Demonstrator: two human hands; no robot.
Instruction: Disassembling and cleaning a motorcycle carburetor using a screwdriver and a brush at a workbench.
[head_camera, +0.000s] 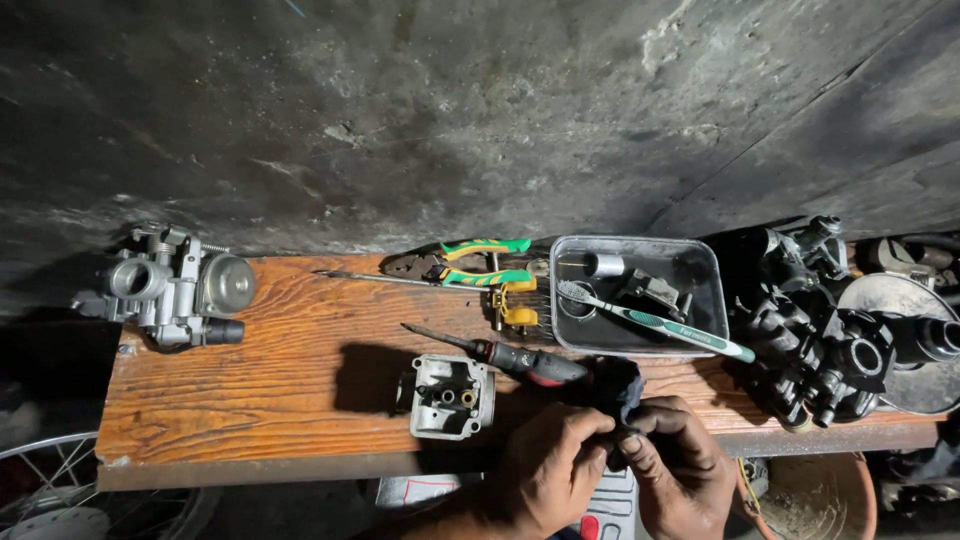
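Both hands work at the near edge of the wooden board (250, 400), closest to the viewer. Her or his left hand (550, 465) and right hand (680, 470) meet over a dark rag (615, 385), fingers of each curled in and pinching the cloth between them; whether something small sits inside the rag cannot be told. Just left of the hands lies a small metal float bowl (450, 397), open side up, flat on the board. Behind it a screwdriver with a red and black handle (505, 355) rests at a slant, its handle end close to the rag. Farther back, green-and-yellow pliers (470, 265) lie beside a metal tray (640, 295), and a green toothbrush (655, 322) leans across the tray's front rim. At the board's far left corner stands a silver carburetor body (170, 285), well apart from the hands. Dark engine parts (810, 330) crowd the right end.
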